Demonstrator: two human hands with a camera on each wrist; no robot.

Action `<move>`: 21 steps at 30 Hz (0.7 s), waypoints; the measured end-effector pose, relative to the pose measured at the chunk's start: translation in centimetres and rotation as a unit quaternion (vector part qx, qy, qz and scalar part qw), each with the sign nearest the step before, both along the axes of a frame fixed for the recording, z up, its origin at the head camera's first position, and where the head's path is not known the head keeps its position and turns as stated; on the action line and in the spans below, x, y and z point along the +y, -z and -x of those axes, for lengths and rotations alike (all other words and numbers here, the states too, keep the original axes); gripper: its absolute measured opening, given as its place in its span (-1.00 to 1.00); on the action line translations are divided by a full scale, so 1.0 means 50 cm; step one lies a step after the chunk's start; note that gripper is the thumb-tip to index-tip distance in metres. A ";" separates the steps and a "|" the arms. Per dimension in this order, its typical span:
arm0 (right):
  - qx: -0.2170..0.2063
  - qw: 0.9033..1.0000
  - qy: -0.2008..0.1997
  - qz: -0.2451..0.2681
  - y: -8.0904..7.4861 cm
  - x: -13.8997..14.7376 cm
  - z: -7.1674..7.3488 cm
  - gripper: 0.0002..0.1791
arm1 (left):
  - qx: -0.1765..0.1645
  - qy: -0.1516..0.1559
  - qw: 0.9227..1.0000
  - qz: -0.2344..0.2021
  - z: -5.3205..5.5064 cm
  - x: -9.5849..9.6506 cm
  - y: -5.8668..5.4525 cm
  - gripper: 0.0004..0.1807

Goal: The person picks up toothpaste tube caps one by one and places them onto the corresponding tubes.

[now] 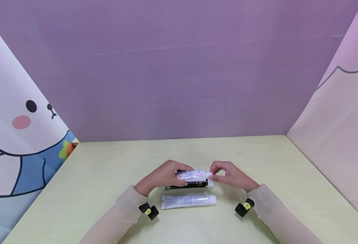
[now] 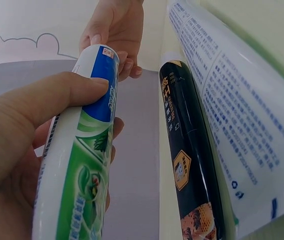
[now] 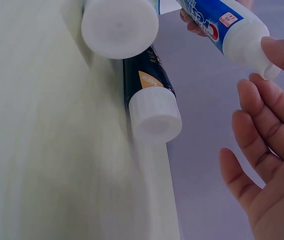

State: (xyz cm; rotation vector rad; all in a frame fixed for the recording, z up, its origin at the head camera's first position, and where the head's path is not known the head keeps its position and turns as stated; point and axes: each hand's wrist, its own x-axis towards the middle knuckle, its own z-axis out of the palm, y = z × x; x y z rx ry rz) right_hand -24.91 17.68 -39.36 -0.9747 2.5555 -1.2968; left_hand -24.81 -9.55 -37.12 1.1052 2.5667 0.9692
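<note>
My left hand (image 1: 166, 174) grips a white, blue and green toothpaste tube (image 2: 92, 145), thumb along its near side and fingers round the far side. The tube lies crosswise, its white cap (image 3: 260, 59) toward the right. At that cap, my right hand (image 1: 232, 176) pinches with thumb and index finger, while the other fingers are loosely bent. Just below the held tube in the head view is a black toothpaste tube (image 1: 195, 184) with a white cap. Nearer to me a white toothpaste tube (image 1: 186, 201) with fine print lies flat, its cap also to the right.
All this is on a pale yellow-green table (image 1: 112, 159). A purple panel (image 1: 179, 84) stands at its back edge. Cartoon-printed panels flank it at the left (image 1: 17, 101) and right (image 1: 343, 135). Each wrist wears a small black camera (image 1: 148, 210).
</note>
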 end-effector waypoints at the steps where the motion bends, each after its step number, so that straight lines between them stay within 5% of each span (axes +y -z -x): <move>1: -0.001 1.000 0.001 -0.001 -0.004 -0.001 -0.003 -0.90 | 0.000 0.001 1.000 0.000 0.000 0.000 0.000 -0.56; 6: -0.007 1.000 -0.004 0.003 -0.016 -0.005 -0.010 -0.93 | 0.000 0.003 1.000 -0.002 0.001 0.000 0.001 -0.56; 21: -0.009 1.000 -0.025 0.017 0.021 0.008 0.015 -0.92 | -0.006 -0.008 1.000 0.008 0.000 0.000 -0.001 -0.56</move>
